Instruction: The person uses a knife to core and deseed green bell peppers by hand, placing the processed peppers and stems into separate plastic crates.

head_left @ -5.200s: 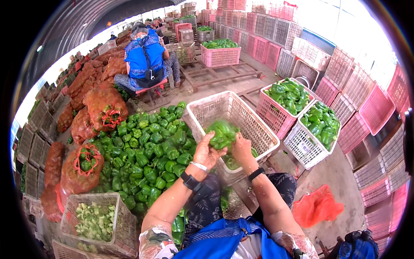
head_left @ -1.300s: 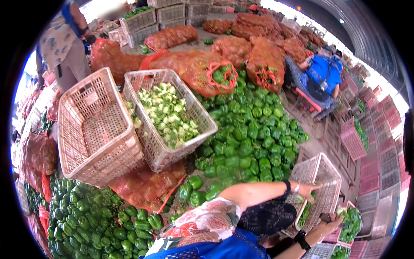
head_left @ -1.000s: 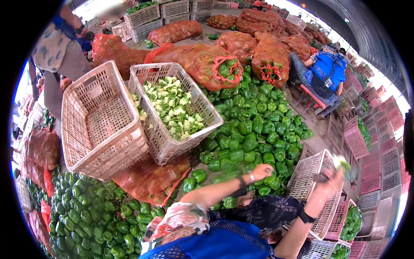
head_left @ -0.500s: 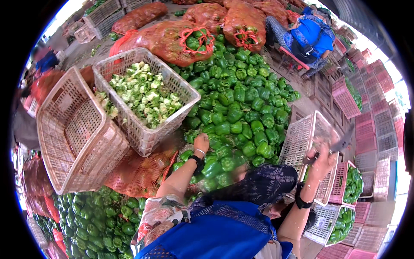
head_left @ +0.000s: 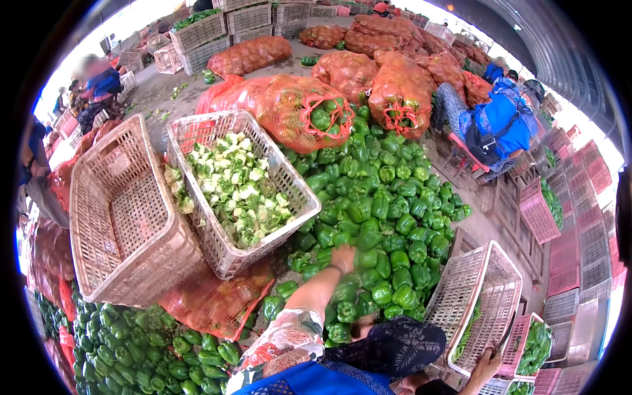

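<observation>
My left hand [head_left: 343,257] reaches down onto a large heap of green bell peppers [head_left: 388,204] and touches the ones at its near middle. Its fingers are partly lost among the peppers, and whether they grip one cannot be made out. At the lower right, my right hand [head_left: 486,367] is closed round the handle of a knife [head_left: 505,334]. The knife's dark blade points up along a pale plastic crate [head_left: 454,286], which stands to the right of the heap. Some green pieces lie inside that crate.
Left of the heap, a crate [head_left: 289,227] holds pale cut pieces resembling pepper cores; an empty crate [head_left: 82,217] tilts beside it. Filled red mesh sacks [head_left: 276,108] lie behind. A co-worker in blue [head_left: 497,128] sits at the far right. Stacked crates [head_left: 569,263] line the right side.
The view has tipped up. My left hand has moved right and farther into the pepper heap. My right hand with the knife has dropped from above the right crate to its near side.
</observation>
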Motion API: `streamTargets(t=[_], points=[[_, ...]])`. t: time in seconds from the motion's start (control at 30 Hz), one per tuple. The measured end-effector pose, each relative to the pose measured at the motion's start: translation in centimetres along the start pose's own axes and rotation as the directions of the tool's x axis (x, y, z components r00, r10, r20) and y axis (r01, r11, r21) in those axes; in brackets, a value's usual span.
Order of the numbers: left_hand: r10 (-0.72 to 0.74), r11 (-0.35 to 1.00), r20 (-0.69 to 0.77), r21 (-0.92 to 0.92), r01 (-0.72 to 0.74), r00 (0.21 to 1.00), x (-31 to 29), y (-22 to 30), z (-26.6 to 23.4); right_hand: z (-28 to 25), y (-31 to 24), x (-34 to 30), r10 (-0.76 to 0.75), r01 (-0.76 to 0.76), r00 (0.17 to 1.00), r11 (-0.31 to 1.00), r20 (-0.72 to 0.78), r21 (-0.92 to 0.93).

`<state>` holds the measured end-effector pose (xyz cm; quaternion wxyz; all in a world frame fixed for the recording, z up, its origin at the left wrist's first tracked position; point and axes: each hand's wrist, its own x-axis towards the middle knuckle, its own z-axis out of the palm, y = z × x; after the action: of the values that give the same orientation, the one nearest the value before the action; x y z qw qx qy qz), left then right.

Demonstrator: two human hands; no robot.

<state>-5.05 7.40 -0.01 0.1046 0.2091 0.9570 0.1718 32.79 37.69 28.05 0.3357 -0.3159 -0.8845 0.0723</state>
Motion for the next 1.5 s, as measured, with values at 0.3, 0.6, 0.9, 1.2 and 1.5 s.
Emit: streamTargets(t=[0.3,0.6,0.9,1.2,1.5], points=[[-0.072,0.891,-0.101,-0.453,0.018,0.992,-3.0,-0.8,-3.8,3.6,-0.3,0.2,0.277,-0.310,0.950,0.883,0.142,0.352],[0.059,0.084,-0.283,-0.954,-0.287,0.957,-3.6,9.5,-15.3,2.1,-10.4,0.3,-0.014,-0.007,0.998,0.939,0.058,0.343],[0.328,0.342,-0.579,-0.664,-0.665,0.747,-9.9,24.1,-27.1,0.1,-18.6,1.2,-0.226,0.220,0.974,0.942,-0.003,0.252],[0.445,0.395,-0.538,-0.600,-0.695,0.717,-13.3,29.3,-26.5,0.7,-15.2,0.6,-0.032,0.027,0.999,0.974,0.015,0.225],[0.617,0.269,-0.630,-0.395,-0.878,0.472,-13.8,33.6,-23.9,2.1,-10.9,2.1,0.082,-0.078,0.997,0.909,0.009,0.409]])
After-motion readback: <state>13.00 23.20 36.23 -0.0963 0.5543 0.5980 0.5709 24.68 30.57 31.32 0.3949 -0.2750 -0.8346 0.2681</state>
